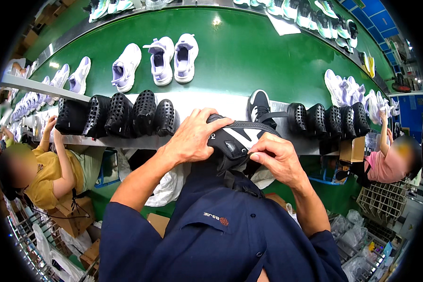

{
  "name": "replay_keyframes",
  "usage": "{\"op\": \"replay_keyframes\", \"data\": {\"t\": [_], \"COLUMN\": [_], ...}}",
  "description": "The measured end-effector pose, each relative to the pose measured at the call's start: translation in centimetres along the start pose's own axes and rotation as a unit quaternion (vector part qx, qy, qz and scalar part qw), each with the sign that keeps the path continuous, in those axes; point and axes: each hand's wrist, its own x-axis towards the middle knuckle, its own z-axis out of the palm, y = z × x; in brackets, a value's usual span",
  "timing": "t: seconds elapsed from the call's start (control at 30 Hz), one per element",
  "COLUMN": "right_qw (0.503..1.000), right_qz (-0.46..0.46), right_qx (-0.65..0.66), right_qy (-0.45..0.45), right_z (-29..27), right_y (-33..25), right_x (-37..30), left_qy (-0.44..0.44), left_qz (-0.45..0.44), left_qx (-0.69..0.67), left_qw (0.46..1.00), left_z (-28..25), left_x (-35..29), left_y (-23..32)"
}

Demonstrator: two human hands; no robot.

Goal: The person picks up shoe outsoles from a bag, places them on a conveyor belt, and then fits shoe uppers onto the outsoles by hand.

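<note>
Clasping a black-and-white sneaker (243, 137) by the near edge of the table (254, 58) with the left hand (191, 137), pinching its lower edge with the right hand (281, 159), perhaps risking a twist or drop through too loose a left grip.

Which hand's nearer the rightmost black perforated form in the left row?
Left. The left hand, gripping the black-and-white shoe, sits just right of that form, slightly nearer the body; the right hand is farther right, across the shoe.
</note>
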Motion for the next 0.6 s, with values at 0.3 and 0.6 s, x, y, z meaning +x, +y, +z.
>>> {"op": "replay_keyframes", "data": {"t": [0.3, 0.6], "right_qw": [0.999, 0.998], "right_qz": [0.035, 0.028], "right_qx": [0.001, -0.010], "right_qy": [-0.030, -0.051], "right_z": [1.3, 2.1], "right_y": [0.0, 0.5], "right_x": [1.4, 2.4], "left_qy": [-0.033, -0.097], "left_qz": [0.140, 0.122], "left_qx": [0.070, 0.026], "left_qw": [0.987, 0.987], "left_z": [-1.6, -2.1], "left_x": [1.4, 1.8], "left_y": [-0.2, 0.3]}}
